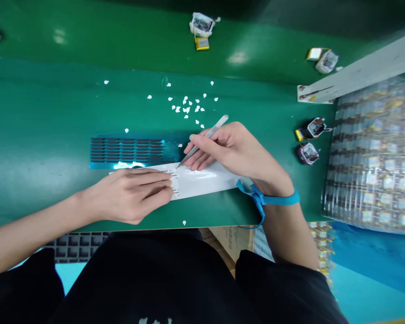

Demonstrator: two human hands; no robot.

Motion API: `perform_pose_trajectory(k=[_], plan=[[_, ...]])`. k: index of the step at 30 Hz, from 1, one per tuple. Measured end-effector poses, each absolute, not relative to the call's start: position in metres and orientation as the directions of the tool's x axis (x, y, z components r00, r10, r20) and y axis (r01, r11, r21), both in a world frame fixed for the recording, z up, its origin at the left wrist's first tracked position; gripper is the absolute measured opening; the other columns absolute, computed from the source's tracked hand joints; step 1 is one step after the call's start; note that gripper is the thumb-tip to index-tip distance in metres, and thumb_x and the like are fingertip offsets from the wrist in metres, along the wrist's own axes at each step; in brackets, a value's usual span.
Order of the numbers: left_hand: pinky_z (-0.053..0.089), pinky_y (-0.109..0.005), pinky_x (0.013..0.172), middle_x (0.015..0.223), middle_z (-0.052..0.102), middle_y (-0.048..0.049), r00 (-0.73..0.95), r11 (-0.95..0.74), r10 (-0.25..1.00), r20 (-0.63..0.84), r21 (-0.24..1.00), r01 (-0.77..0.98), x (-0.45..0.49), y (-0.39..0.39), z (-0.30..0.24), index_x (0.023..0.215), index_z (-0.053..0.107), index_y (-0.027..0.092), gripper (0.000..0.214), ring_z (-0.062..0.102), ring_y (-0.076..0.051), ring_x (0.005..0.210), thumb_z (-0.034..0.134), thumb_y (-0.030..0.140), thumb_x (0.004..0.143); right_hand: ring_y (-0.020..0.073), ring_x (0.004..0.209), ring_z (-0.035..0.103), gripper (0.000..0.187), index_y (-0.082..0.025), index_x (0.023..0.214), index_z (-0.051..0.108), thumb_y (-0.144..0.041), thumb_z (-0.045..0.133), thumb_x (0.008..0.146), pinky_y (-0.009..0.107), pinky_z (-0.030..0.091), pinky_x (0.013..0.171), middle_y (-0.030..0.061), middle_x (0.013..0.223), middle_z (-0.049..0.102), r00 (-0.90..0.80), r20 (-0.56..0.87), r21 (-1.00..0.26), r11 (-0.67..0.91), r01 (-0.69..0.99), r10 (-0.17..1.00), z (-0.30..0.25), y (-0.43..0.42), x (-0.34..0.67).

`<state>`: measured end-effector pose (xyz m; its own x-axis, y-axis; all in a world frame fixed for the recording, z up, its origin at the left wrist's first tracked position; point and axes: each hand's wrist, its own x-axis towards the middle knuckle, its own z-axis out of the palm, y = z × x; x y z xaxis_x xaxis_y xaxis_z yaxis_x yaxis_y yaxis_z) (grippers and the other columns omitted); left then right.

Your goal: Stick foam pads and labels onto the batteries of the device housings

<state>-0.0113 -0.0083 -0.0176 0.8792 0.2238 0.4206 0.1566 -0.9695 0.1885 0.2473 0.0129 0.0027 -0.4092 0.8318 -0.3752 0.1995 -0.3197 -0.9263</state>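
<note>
My left hand (pixel 133 193) lies flat on a white label sheet (pixel 205 182), its fingers stretched to the right and covering the left part. Small printed labels (pixel 174 173) show beside its fingertips. In my right hand (pixel 227 146) is a pair of metal tweezers (pixel 209 133), gripped between thumb and fingers. The tweezers' tip points down-left and meets the sheet's upper edge by the printed labels; whether it holds a label I cannot make out. A blue strap circles my right wrist.
Behind the sheet lies a blue film with dark slots (pixel 124 150). Several small white round tabs (pixel 185 109) are scattered on the green table (pixel 47 135). Small housings with batteries (pixel 202 26) stand farther back and at right (pixel 307 153). Stacked clear trays (pixel 374 157) and a white post (pixel 357 67) border the right.
</note>
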Motion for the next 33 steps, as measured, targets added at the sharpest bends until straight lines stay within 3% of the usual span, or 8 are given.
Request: perform_pose_trajectory(k=[6, 16, 22, 24, 26, 30, 33], plan=[[0.067, -0.027, 0.087, 0.099, 0.083, -0.0055, 0.882, -0.940, 0.277, 0.381, 0.296, 0.167, -0.012, -0.004, -0.017, 0.098, 0.066, 0.015, 0.019, 0.080, -0.020, 0.102, 0.051, 0.003, 0.097, 0.0174, 0.067, 0.079, 0.045, -0.018, 0.075, 0.079, -0.063, 0.082, 0.081, 0.022, 0.067, 0.063, 0.0054, 0.074, 0.080, -0.438, -0.403, -0.914, -0.380, 0.144, 0.804, 0.000, 0.016, 0.249], [0.070, -0.032, 0.082, 0.096, 0.083, -0.0106, 0.877, -0.933, 0.275, 0.393, 0.328, 0.146, -0.011, -0.003, -0.018, 0.095, 0.067, 0.011, 0.019, 0.081, -0.026, 0.098, 0.051, 0.003, 0.096, 0.0182, 0.068, 0.079, 0.045, -0.015, 0.079, 0.080, -0.060, 0.079, 0.086, 0.025, 0.068, 0.065, 0.0085, 0.077, 0.081, -0.446, -0.408, -0.912, -0.376, 0.164, 0.797, 0.002, 0.018, 0.253], [0.067, -0.031, 0.099, 0.103, 0.083, -0.0032, 0.825, -0.944, 0.250, 0.507, 0.317, 0.091, -0.009, -0.006, -0.019, 0.098, 0.073, 0.019, 0.017, 0.081, -0.020, 0.102, 0.061, 0.007, 0.096, 0.0167, 0.067, 0.078, 0.042, -0.018, 0.082, 0.078, -0.058, 0.073, 0.094, 0.024, 0.066, 0.063, 0.0066, 0.078, 0.081, -0.320, -0.309, -0.951, -0.295, 0.092, 0.896, 0.004, 0.014, 0.250], [0.066, -0.030, 0.099, 0.105, 0.083, -0.0014, 0.768, -0.907, 0.330, 0.549, 0.411, 0.095, -0.009, -0.009, -0.016, 0.104, 0.074, 0.022, 0.021, 0.081, -0.018, 0.099, 0.066, 0.006, 0.094, 0.0154, 0.064, 0.077, 0.039, -0.020, 0.083, 0.076, -0.057, 0.070, 0.096, 0.024, 0.065, 0.059, 0.0033, 0.076, 0.080, -0.232, -0.214, -0.976, -0.217, 0.013, 0.949, 0.004, 0.010, 0.246], [0.067, -0.026, 0.092, 0.108, 0.083, -0.0027, 0.717, -0.804, 0.481, 0.505, 0.580, 0.131, -0.008, -0.012, -0.010, 0.111, 0.075, 0.022, 0.026, 0.081, -0.017, 0.097, 0.065, 0.004, 0.095, 0.0157, 0.060, 0.075, 0.037, -0.023, 0.083, 0.074, -0.058, 0.069, 0.097, 0.026, 0.064, 0.055, 0.0005, 0.073, 0.079, -0.122, -0.121, -0.991, -0.127, -0.041, 0.985, 0.006, 0.004, 0.241], [0.063, -0.018, 0.066, 0.099, 0.083, -0.0015, 0.609, -0.453, 0.761, 0.224, 0.855, 0.252, -0.005, -0.014, 0.005, 0.112, 0.076, 0.019, 0.019, 0.078, -0.012, 0.077, 0.067, 0.011, 0.097, 0.0165, 0.056, 0.073, 0.031, -0.029, 0.081, 0.071, -0.054, 0.067, 0.099, 0.029, 0.062, 0.051, -0.0025, 0.069, 0.077, -0.003, -0.053, -0.996, -0.053, -0.068, 0.999, 0.014, -0.013, 0.228], [0.061, -0.018, 0.061, 0.096, 0.081, -0.0029, 0.606, -0.224, 0.793, 0.064, 0.956, 0.192, -0.002, -0.016, 0.008, 0.115, 0.074, 0.016, 0.023, 0.073, -0.012, 0.071, 0.072, 0.014, 0.092, 0.0148, 0.059, 0.075, 0.029, -0.027, 0.086, 0.071, -0.048, 0.062, 0.104, 0.026, 0.062, 0.053, -0.0016, 0.072, 0.077, -0.067, -0.059, -0.995, -0.064, -0.073, 0.996, 0.018, -0.025, 0.219]])
